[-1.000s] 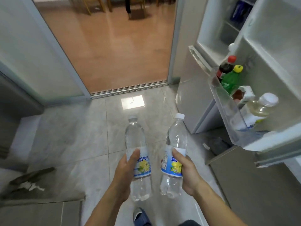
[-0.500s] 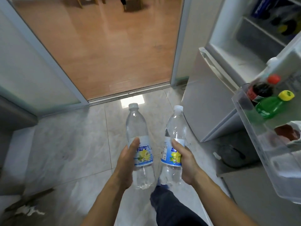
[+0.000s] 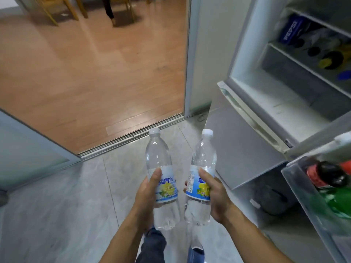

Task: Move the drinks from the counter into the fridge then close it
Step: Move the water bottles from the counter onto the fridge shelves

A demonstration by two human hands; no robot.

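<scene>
Carrying step: two clear bottles borne toward the open fridge. The left hand grips the left bottle at its label, thumb upward and fingers curled round it; the right hand grips the right bottle likewise. Both are upright, just beside each other, forearms extended low over the tiled floor. Next move, in judgement: lift rightward into the door bin, which appears, though blurred, already to hold bottles.

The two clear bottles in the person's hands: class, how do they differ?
The left bottle stands nearly upright in the left hand; the right bottle leans right in the right hand. The left cap sits slightly lower. Both are clear, white-capped, with blue-and-yellow labels.
</scene>
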